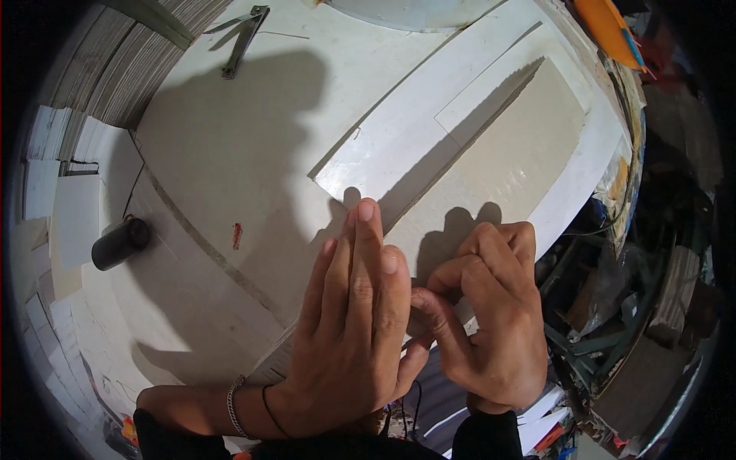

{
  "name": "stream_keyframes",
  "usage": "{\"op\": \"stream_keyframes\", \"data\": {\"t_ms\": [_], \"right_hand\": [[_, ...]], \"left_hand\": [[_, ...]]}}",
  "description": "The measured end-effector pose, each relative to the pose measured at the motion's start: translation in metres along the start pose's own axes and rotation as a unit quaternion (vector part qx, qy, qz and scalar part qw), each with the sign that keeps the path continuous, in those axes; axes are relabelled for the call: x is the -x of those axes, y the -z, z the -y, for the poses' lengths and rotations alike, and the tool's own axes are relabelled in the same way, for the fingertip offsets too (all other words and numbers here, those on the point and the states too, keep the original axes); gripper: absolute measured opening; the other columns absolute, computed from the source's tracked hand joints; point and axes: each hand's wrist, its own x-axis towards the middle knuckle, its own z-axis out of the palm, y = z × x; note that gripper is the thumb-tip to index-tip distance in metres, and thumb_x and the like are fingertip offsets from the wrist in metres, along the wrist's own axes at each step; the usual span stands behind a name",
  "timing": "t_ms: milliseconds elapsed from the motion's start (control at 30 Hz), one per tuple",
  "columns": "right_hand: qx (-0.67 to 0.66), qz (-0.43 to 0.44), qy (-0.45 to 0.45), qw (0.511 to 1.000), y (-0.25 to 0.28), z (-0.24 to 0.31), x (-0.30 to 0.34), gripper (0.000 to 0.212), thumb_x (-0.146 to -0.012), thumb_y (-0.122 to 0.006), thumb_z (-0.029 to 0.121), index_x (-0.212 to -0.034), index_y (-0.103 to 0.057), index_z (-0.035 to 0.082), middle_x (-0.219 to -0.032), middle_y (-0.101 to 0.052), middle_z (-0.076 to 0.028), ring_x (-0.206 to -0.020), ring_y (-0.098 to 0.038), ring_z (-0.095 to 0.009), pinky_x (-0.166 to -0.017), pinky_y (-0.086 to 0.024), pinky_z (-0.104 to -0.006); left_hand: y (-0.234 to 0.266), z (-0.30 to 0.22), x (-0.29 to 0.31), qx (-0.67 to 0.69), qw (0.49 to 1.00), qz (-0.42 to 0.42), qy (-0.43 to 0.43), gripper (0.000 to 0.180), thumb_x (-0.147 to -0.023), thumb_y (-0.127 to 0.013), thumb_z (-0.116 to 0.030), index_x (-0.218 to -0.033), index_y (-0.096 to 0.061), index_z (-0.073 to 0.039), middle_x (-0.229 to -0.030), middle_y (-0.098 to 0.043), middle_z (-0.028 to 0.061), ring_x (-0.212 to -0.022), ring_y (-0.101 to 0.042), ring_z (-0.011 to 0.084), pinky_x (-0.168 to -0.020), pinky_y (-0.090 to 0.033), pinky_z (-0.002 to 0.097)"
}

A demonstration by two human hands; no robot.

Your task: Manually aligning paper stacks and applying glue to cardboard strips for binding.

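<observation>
left hand (345,330): fingers straight, together | right hand (494,322): curled, grip unclear | 1 grey board (529,130) | 1 black cylinder (121,244)

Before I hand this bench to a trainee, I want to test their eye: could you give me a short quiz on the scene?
1. True or false: the grey board lies over part of the white sheet.
2. Which has its fingers curled, the left hand or the right hand?
3. What metal thing circles the left wrist?

Key:
1. True.
2. The right hand; the left hand's fingers are stretched out.
3. A chain bracelet.
</observation>
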Motion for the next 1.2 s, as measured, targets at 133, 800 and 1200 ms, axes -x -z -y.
{"op": "stream_keyframes", "data": {"t_ms": [133,800,1200], "right_hand": [[0.017,-0.039,0.051,0.998,-0.003,0.001,0.004,0.02,-0.073,-0.082,0.005,-0.088,-0.069,0.004,-0.09,-0.058,-0.009,-0.086,-0.05,-0.029,-0.076,-0.042,-0.0407],[0.043,-0.123,0.305,0.943,-0.057,0.001,0.102,0.012,-0.093,-0.073,0.026,-0.103,-0.078,0.028,-0.106,-0.07,0.01,-0.112,-0.063,-0.014,-0.097,-0.053,-0.0352],[0.088,-0.102,0.281,0.95,-0.047,0.004,0.1,0.015,-0.083,-0.082,0.033,-0.097,-0.078,0.034,-0.107,-0.071,0.015,-0.115,-0.062,-0.012,-0.107,-0.05,-0.0362]], "left_hand": [[0.003,-0.001,0.004,-0.007,1.0,-0.001,0.011,0.1,-0.094,-0.063,-0.029,-0.157,-0.001,0.017,-0.155,-0.019,0.0514,-0.142,-0.032,0.0645,-0.116,-0.031,0.0661],[0.046,0.037,-0.003,0.229,0.963,-0.141,-0.01,0.078,-0.091,-0.055,-0.019,-0.153,-0.019,0.014,-0.157,-0.024,0.043,-0.149,-0.031,0.0487,-0.124,-0.022,0.0583],[0.106,-0.017,0.086,0.13,0.979,0.034,0.151,0.075,-0.081,-0.088,-0.03,-0.128,-0.033,-0.011,-0.155,-0.029,0.0426,-0.149,-0.029,0.0551,-0.12,-0.027,0.061]]}}
